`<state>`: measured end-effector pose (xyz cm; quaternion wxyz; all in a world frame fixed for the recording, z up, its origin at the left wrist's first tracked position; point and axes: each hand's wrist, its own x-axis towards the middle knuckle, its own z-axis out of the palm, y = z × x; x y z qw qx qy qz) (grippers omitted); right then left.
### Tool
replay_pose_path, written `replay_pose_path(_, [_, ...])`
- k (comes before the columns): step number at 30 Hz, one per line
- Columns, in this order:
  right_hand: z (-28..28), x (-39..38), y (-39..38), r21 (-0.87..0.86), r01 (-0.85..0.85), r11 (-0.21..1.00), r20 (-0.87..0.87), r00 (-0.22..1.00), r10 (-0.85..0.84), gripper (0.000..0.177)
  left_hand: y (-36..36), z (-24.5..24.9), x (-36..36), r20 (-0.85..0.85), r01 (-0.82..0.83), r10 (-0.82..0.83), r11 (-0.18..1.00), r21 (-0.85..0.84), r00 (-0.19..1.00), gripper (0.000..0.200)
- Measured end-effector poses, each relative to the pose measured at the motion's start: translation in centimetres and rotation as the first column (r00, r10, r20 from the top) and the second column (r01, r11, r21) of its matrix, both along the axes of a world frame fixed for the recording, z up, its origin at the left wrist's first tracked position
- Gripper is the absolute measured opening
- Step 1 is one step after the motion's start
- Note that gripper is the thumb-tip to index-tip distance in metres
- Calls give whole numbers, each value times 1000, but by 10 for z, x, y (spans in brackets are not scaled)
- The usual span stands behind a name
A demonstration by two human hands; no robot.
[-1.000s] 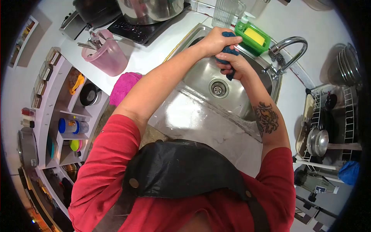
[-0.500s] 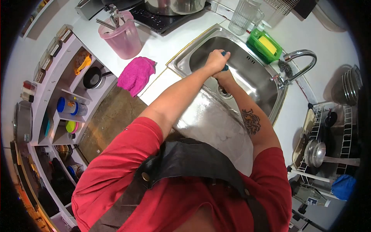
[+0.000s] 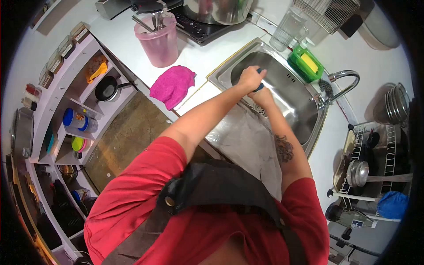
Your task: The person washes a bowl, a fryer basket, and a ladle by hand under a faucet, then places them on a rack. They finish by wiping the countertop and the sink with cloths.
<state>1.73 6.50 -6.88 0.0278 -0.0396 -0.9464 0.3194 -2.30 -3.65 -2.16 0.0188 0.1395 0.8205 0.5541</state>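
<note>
Over the steel sink [image 3: 300, 115], my left hand [image 3: 251, 79] is closed round a small dark blue cloth [image 3: 259, 87]. Just below and to the right, my right hand [image 3: 262, 96] is closed on the same cloth, close against the left. Most of the cloth is hidden inside the fingers; only bits of it show between and beside the hands. The sink drain [image 3: 260, 109] lies under my right hand. A bright pink cloth [image 3: 173, 87] rests bunched on the counter left of the sink.
Behind the sink stand a glass pitcher [image 3: 288, 30], a green sponge holder [image 3: 304, 62] and a curved faucet [image 3: 346, 84]. A pink utensil container [image 3: 158, 46] is at the left, near a pot [image 3: 216, 9] on a black cooktop [image 3: 203, 33]. A dish rack [image 3: 388, 154] stands right.
The whole view has shifted, so the counter and sink sit slightly farther right and lower. Both hands stay closed on the cloth, the right one turned a little with its back more visible.
</note>
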Motion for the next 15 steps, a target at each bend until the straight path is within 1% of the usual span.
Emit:
replay_pose_path(1, [16, 7, 4, -132, -56, 990, -31, 998, 52, 38, -13, 21, 8, 59, 140, -146, 985, 101, 987, 42])
replay_pose_path(2, [44, 16, 3, -306, -105, 946, -57, 994, 92, 37, -25, 34, 8, -2, 172, -173, 973, 154, 985, 43])
replay_pose_path(3, [73, 24, 3, -473, -152, 868, -91, 988, 124, 36, -38, 44, 6, -67, 209, -199, 957, 200, 978, 45])
replay_pose_path(4, [90, 26, 14, -477, -170, 862, -106, 985, 135, 33, -55, 56, 6, -154, 204, -173, 955, 214, 973, 46])
replay_pose_path(5, [105, 23, 32, -441, -33, 897, 93, 992, 82, 34, -68, 54, -4, -406, 130, -75, 985, 110, 911, 43])
replay_pose_path(7, [128, 24, 29, -606, -146, 782, -194, 980, 32, 33, -104, 67, -1, -386, 227, -205, 974, 14, 900, 44])
replay_pose_path(8, [143, 26, 21, -741, -131, 659, -213, 976, -45, 33, -119, 70, 5, -389, 234, -210, 972, 13, 897, 44])
replay_pose_path(9, [157, 27, 13, -850, -126, 512, -217, 968, -122, 33, -134, 72, 13, -261, 287, -290, 957, -51, 921, 38])
replay_pose_path(10, [165, 25, 9, -842, -190, 504, -275, 956, -100, 33, -145, 73, 19, -123, 345, -357, 932, -108, 926, 32])
replay_pose_path(11, [171, 24, 2, -842, -190, 504, -277, 955, -103, 33, -154, 72, 22, -30, 430, -431, 902, -45, 902, 39])
replay_pose_path(13, [189, 23, -25, -813, -313, 490, -370, 929, -22, 32, -157, 64, 33, -229, 430, -425, 902, -30, 876, 57])
replay_pose_path(14, [198, 26, -39, -806, -340, 484, -359, 932, 56, 30, -155, 66, 35, -181, 418, -408, 908, 18, 895, 78])
replay_pose_path(15, [203, 28, -52, -806, -343, 482, -359, 931, 63, 30, -153, 71, 36, -429, 362, -320, 932, 17, 844, 73])
